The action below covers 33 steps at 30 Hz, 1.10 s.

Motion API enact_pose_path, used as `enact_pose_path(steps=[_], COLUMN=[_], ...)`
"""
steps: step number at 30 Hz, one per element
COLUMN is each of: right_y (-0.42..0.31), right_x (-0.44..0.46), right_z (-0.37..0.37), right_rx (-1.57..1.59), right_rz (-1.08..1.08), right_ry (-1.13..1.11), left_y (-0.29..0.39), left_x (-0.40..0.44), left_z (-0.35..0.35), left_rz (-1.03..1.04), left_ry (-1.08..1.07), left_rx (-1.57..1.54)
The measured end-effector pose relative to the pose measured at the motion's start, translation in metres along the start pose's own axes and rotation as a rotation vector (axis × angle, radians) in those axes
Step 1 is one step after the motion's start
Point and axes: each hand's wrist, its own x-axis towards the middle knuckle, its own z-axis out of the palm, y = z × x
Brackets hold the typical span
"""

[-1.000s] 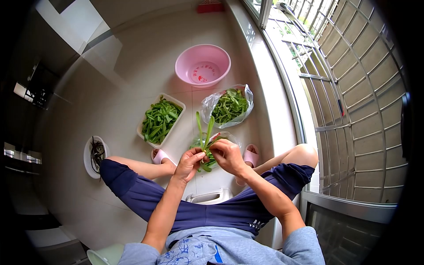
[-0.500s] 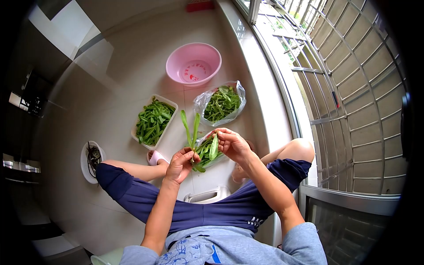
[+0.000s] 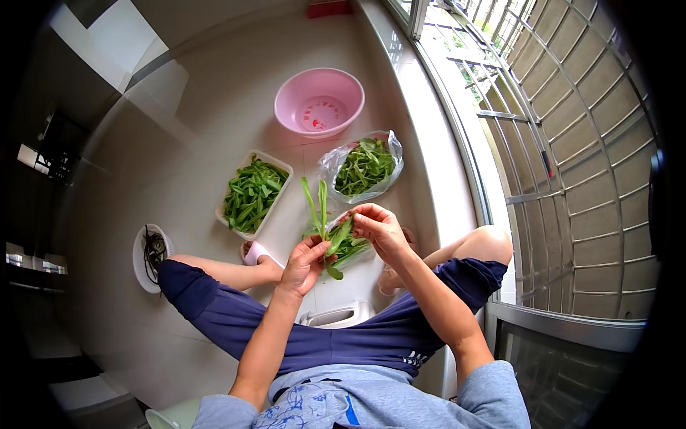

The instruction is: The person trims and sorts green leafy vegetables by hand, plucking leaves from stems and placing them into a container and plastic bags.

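Observation:
My left hand (image 3: 306, 264) is closed round the base of a small bunch of leafy greens (image 3: 323, 202), whose long narrow leaves stick up past my thumb. My right hand (image 3: 379, 227) pinches the tip of a broad green leaf (image 3: 340, 237) that slants down toward my left fingers. Whether this leaf is joined to the bunch I cannot tell. Beneath both hands, a pile of greens (image 3: 351, 250) on clear plastic is partly hidden. Beyond them lie a plastic bag of greens (image 3: 366, 168) and a pale rectangular container full of leaves (image 3: 252, 194).
A pink basin (image 3: 319, 102) stands farther out on the tiled floor. To the left is a white dish (image 3: 148, 259) with dark stringy scraps. A white stool edge (image 3: 337, 315) shows between my legs. A ledge and barred window (image 3: 564, 179) run along the right.
The leaf in my right hand has come down and left, close to my left hand. Both hands and the surroundings sit slightly farther right in view.

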Motion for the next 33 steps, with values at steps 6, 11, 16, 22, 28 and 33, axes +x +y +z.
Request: enact_pose_path(steps=[6,11,16,22,28,33], right_y=[0.002,0.008,0.001,0.002,0.007,0.007], right_x=[-0.002,-0.001,-0.005,-0.006,0.001,0.001], right_z=[0.005,0.003,0.009,0.014,0.014,0.024], right_rx=[-0.056,-0.022,-0.038,-0.36,-0.459,-0.481], right_rz=[-0.035,0.001,0.163,0.142,0.033,0.1], right_ry=[-0.006,-0.032,-0.114,-0.256,-0.215,-0.131], left_y=[0.001,0.003,0.001,0.003,0.005,0.002], left_x=[-0.001,-0.001,0.001,0.001,0.002,0.005], left_z=[0.004,0.006,0.008,0.005,0.008,0.003], left_rz=[-0.001,0.034,0.109,0.136,0.108,0.163], left_ry=[0.038,0.029,0.064,0.083,0.073,0.061], left_rx=[0.009,0.099,0.159,0.211,0.192,0.209])
